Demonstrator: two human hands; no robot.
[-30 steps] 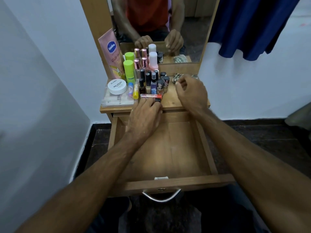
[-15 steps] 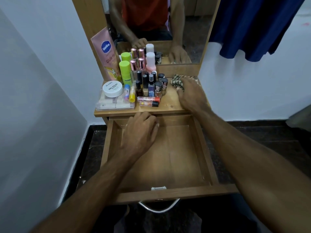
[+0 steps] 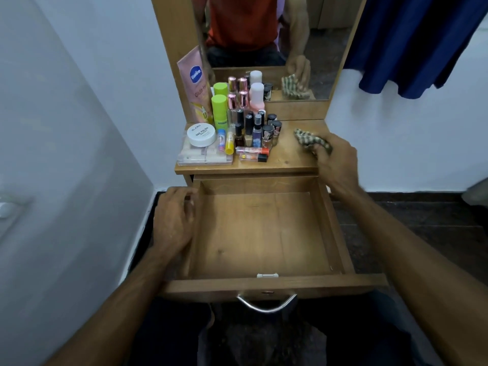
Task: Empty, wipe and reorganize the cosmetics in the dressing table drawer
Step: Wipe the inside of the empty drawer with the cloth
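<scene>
Drawer pulled out, cosmetics up on the worktop

Right hand [image 3: 336,165] grip holds a checked cloth [image 3: 310,140] at centre right; left hand [image 3: 173,220], fingers loosely curled, rests on the drawer [image 3: 264,233] wall; cosmetics [image 3: 248,128] stand upper centre.

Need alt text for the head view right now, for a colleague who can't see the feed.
An open, empty wooden drawer sits pulled out below a dressing table top crowded with cosmetics on its left side. The right hand grips a checked cloth on the top, while the left hand rests at the drawer's left wall.
</scene>
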